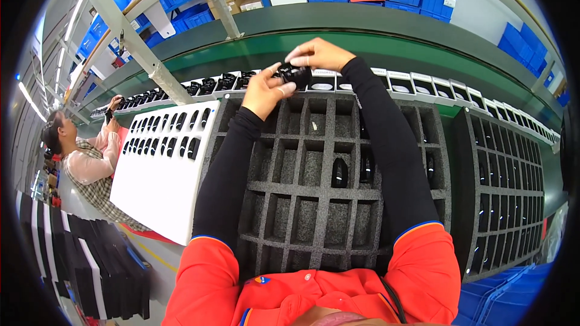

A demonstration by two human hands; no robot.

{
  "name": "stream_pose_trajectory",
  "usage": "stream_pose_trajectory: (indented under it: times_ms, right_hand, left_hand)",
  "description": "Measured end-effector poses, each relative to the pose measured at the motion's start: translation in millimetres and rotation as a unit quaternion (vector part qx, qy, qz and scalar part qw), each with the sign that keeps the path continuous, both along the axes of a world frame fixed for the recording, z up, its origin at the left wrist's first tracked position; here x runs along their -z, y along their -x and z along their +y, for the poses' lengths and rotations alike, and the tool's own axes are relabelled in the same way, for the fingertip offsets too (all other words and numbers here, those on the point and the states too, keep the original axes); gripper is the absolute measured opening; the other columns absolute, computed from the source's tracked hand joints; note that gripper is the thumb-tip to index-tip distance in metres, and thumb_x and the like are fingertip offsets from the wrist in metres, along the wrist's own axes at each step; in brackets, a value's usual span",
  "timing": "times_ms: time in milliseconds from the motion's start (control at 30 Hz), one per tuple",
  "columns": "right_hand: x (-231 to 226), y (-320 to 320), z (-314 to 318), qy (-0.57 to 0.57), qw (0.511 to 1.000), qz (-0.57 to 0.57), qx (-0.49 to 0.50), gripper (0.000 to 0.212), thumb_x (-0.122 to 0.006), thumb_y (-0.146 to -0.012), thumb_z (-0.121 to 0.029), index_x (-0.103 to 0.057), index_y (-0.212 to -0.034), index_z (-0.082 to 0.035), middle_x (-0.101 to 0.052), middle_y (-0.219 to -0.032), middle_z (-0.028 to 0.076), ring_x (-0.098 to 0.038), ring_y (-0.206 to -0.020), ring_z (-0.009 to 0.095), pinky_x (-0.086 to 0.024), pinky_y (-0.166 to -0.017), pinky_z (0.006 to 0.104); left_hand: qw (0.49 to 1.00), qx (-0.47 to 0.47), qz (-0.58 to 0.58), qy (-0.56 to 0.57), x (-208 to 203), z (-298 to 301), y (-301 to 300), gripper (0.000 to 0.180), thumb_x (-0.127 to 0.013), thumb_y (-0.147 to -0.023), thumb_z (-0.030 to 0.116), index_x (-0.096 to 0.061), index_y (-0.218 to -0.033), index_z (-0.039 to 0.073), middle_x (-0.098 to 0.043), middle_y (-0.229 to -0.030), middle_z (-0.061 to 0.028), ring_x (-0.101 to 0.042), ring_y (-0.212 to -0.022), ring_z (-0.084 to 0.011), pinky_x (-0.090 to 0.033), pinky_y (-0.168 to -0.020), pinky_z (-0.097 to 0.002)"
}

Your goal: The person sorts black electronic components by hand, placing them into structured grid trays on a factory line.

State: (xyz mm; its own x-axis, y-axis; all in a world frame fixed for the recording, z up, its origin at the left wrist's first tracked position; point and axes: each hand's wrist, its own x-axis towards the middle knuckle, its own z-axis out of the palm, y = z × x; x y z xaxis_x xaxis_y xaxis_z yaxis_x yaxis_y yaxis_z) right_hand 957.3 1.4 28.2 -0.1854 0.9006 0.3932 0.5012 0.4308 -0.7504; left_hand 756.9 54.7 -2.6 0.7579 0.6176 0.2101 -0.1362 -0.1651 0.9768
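A small black glossy part (295, 76) is held up over the far edge of the grey foam tray (331, 130); its exact kind is hard to make out. My left hand (267, 92) grips it from the left, thumb and fingers closed around its side. From above and to the right, my right hand (323, 55) pinches its top, fingers bent. White covers show on some fingertips. Below, the tray has many compartments; a few hold upright black pieces, such as the black piece (340, 172). Just beyond the hands runs a row of small white boxes (401, 83).
To the left lies a white foam tray (158, 182) with black pieces in rows; a co-worker (90, 160) stands beyond it. Another dark foam tray (506, 184) stands at right. A slanting post (130, 33) rises left of my hands. Behind is a green conveyor (386, 49).
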Motion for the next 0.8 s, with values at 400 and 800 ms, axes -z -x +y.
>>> stream_pose_trajectory:
  times_ms: [400, 800]
  right_hand:
    - [102.0, -51.9, 42.8, 0.087, 0.928, -0.192, 0.307, 0.021, -0.063, -0.075, -0.016, -0.067, -0.091, -0.004, -0.065, -0.089, 0.015, -0.062, -0.087, 0.03, -0.048, -0.078, 0.0362]
    - [-6.8, 28.7, 1.7, 0.031, 0.986, 0.152, 0.063, 0.026, -0.058, -0.085, -0.027, -0.063, -0.096, -0.004, -0.062, -0.086, 0.004, -0.057, -0.075, 0.01, -0.047, -0.07, 0.0234]
  left_hand:
    - [0.739, 0.116, 0.249, -0.615, 15.9, -143.4, 21.3, 0.048, -0.07, -0.069, 0.037, -0.062, -0.102, 0.002, -0.04, -0.128, -0.02, -0.028, -0.125, -0.0406, -0.028, -0.1, -0.0513]
    - [0.977, 0.135, -0.064, 0.15, -21.0, -47.3, 41.7, 0.051, -0.049, -0.09, 0.01, -0.029, -0.137, 0.007, -0.054, -0.114, -0.0151, -0.062, -0.093, -0.0261, -0.05, -0.082, -0.0336]
